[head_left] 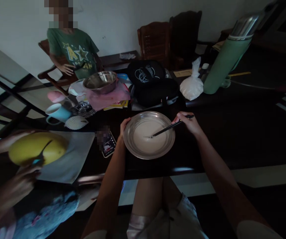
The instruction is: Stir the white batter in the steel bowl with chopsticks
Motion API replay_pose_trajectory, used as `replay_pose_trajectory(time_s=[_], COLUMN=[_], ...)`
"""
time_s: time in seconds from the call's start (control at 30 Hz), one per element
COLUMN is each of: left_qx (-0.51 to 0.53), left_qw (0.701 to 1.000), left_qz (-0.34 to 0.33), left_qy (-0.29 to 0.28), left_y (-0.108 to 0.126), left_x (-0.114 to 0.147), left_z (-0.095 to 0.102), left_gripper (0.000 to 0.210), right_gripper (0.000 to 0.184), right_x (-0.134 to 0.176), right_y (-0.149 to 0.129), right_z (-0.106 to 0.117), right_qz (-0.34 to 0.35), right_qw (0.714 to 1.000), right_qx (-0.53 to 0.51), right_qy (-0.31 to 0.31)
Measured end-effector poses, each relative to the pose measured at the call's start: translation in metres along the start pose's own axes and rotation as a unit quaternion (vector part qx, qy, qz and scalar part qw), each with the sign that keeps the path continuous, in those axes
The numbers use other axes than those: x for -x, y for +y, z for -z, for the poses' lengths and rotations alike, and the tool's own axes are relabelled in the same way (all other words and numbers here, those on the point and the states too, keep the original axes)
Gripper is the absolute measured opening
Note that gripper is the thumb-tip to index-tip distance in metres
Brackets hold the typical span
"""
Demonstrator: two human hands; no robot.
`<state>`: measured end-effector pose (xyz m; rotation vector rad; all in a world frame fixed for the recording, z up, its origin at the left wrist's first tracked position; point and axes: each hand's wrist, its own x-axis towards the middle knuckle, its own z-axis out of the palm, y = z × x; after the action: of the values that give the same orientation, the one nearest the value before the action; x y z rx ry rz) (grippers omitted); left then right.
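Observation:
A wide metal bowl (169, 143) stands on the dark table in front of me, holding a pale, milky liquid (147, 141). My left hand (125, 126) grips the bowl's left rim, its fingers partly hidden by the metal. With my right hand (186, 122) I hold dark chopsticks (167, 128) near their upper end, over the right rim. Their tips dip into the liquid near the middle of the bowl. A phone (109, 146) with a lit screen lies left of the bowl.
At left a co-worker's hands hold a yellow bowl (30, 146) and a fork (43, 152) over a pale mat (83, 146). Behind are a blue mug (58, 114), another metal bowl (100, 87), a black case (155, 91), a tied white bag (192, 87) and a green thermos (226, 63). A person (76, 49) stands opposite.

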<state>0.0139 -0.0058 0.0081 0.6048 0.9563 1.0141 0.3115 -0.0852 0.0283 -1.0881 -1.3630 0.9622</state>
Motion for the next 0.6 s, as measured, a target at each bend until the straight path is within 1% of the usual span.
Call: replay_pose_trajectory(time_s=[0.13, 0.2, 0.33, 0.37, 0.5, 0.53, 0.6], left_qx=[-0.005, -0.008, -0.008, -0.007, -0.003, -0.004, -0.008], left_qw=[1.000, 1.000, 1.000, 1.000, 1.000, 1.000, 1.000], left_qz=[-0.004, -0.009, 0.000, 0.002, -0.005, -0.005, -0.001], left_qy=[-0.008, -0.012, -0.014, -0.016, -0.029, -0.030, -0.026], left_y=[-0.0011, -0.0017, -0.0021, -0.0020, -0.0018, -0.0018, -0.0018], left_x=[-0.0012, -0.0017, -0.0019, -0.0018, -0.0016, -0.0016, -0.0016], left_z=[0.0016, 0.0020, 0.0021, 0.0020, 0.0020, 0.0020, 0.0017], left_gripper=[0.018, 0.020, 0.023, 0.023, 0.025, 0.025, 0.025], right_gripper=[0.039, 0.038, 0.039, 0.040, 0.040, 0.040, 0.040], right_x=[0.0004, 0.0001, 0.0000, 0.0003, 0.0008, 0.0006, -0.0001], right_y=[-0.0006, -0.0010, -0.0011, -0.0013, -0.0027, -0.0028, -0.0023], right_z=[-0.0024, -0.0028, -0.0005, -0.0005, -0.0031, -0.0033, -0.0022], right_qz=[0.004, 0.005, -0.003, -0.004, -0.006, -0.005, -0.004], right_qw=[0.999, 0.999, 1.000, 1.000, 0.999, 0.999, 1.000], right_qx=[0.002, 0.003, -0.001, -0.003, -0.001, 0.003, 0.009], right_qy=[-0.041, -0.032, 0.015, 0.012, -0.033, -0.032, -0.007])
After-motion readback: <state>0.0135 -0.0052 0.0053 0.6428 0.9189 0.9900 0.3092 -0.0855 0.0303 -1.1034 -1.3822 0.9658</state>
